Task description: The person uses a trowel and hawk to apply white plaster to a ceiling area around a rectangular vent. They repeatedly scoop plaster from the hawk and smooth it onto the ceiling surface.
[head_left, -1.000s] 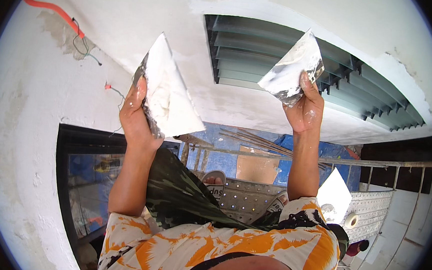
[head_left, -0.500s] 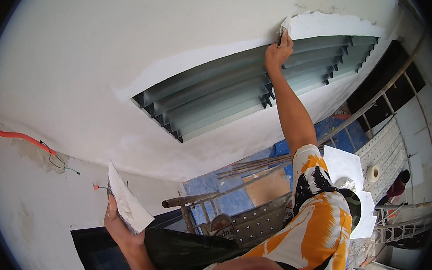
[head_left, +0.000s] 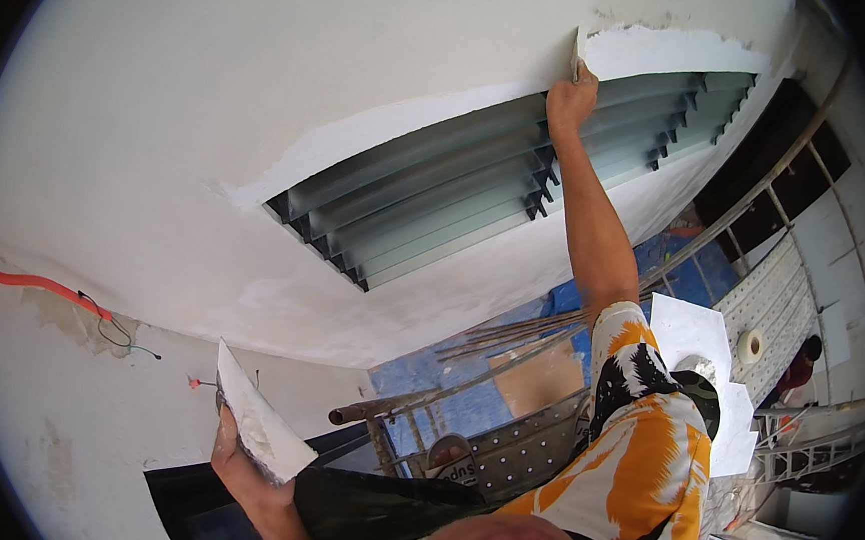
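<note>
My right hand point(head_left: 571, 101) reaches up, fingers closed round a putty knife point(head_left: 579, 45). Its blade is seen nearly edge-on against the wall, above a louvre window point(head_left: 413, 183) with grey-green slats. Bright white putty point(head_left: 658, 53) forms a band along the window's upper edge, on both sides of the knife. Low on the left, my left hand point(head_left: 241, 469) grips a flat plate point(head_left: 235, 372) by its edge, with the fingers partly hidden behind it. White putty lies on the plate's face.
An orange conduit point(head_left: 21, 279) with loose wires sticks out of the wall at the left. Below are scaffold pipes point(head_left: 368, 409), a perforated metal deck point(head_left: 525, 447) and blue sheeting point(head_left: 411, 429). To the right, a tape roll point(head_left: 750, 344) lies on planks near another person point(head_left: 799, 371).
My right hand and the putty knife have shifted slightly right, and the blade has turned more edge-on. My left hand with the plate has dropped a little in the picture.
</note>
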Demonstrator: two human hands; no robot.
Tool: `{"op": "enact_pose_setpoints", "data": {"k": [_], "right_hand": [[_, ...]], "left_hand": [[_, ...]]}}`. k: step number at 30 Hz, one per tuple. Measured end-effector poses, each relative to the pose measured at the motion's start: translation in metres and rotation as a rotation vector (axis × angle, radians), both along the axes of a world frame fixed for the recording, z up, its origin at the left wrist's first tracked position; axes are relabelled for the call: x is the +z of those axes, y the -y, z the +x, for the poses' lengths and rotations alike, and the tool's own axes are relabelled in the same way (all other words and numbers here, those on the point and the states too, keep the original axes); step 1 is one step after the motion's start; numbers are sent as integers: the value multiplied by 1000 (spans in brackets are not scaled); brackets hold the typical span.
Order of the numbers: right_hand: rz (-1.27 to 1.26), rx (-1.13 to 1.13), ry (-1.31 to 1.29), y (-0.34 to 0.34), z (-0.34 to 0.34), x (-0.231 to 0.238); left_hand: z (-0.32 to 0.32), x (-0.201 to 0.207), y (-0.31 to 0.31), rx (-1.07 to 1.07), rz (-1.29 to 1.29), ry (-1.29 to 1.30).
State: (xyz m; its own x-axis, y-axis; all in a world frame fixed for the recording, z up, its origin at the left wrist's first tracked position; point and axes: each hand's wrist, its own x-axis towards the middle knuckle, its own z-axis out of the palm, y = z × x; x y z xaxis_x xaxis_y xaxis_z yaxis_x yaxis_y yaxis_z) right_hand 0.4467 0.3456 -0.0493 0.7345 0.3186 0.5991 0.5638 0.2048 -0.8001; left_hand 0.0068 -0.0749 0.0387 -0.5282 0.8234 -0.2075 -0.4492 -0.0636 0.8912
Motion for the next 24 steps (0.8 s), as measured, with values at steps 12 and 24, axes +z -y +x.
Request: {"op": "enact_pose_setpoints", "data": {"k": [12, 24], "right_hand": [[55, 226, -54, 56, -143, -26], [29, 289, 14, 60, -110, -24]], "left_hand": [[6, -9, -14, 24, -76, 132], [5, -12, -21, -64, -46, 159]]}}
